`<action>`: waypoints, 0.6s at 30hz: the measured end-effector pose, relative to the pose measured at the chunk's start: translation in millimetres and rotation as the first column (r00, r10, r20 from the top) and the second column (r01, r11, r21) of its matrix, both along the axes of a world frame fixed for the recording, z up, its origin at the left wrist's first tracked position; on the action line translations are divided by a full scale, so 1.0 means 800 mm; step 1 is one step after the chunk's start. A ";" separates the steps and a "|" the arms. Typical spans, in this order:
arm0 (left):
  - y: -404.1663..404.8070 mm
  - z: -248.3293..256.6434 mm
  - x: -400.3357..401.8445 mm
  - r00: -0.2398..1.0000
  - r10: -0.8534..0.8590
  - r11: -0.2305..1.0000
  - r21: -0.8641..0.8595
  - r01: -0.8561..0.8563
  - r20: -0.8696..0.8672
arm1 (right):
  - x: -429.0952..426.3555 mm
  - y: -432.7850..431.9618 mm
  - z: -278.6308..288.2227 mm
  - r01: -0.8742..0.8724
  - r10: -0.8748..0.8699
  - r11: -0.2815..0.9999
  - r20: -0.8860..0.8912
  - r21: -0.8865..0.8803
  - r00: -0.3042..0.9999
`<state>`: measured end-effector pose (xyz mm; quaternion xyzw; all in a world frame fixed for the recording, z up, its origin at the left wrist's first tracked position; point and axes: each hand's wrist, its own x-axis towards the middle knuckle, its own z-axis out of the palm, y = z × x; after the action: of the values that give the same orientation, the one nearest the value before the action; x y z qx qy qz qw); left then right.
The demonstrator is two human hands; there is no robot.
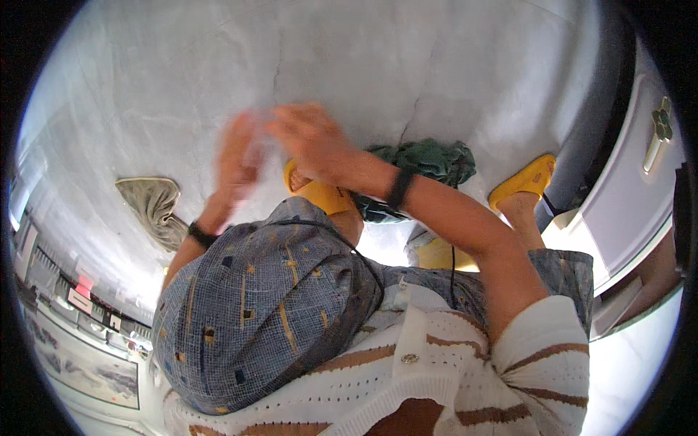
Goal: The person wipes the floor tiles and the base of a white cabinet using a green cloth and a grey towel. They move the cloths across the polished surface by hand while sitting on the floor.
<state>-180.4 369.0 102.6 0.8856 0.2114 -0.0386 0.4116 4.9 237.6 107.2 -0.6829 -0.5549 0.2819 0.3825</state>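
My left hand (240, 158) and my right hand (311, 133) are raised close together in front of my bent knee. Both are blurred, and I cannot tell whether anything is between the fingers. A black band (402, 188) circles my right wrist, and another black band (202, 235) is on the left. Below and beyond the right forearm, a crumpled dark green cloth (436, 158) lies on the floor, partly hidden by the arm. To the left of my left hand lies a folded olive-brown cloth (150, 204).
The grey floor (349, 60) stretches ahead with thin cracks. My feet wear yellow slippers (526, 180). On the right stands a white cabinet (627, 207) with a metal handle (654, 144). Patterned grey fabric (256, 305) covers my raised knee. A framed picture (90, 365) appears at lower left.
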 end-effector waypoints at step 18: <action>-0.216 -0.049 0.099 0.647 -0.716 0.557 -0.342 0.756 0.263 | 0.040 -0.310 0.007 0.052 0.220 0.856 0.453 -0.515 0.864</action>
<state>-101.1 196.3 63.2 0.7815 -0.2113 -0.2101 0.5482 37.2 -10.7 113.2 -0.7826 -0.5696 0.2505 0.0192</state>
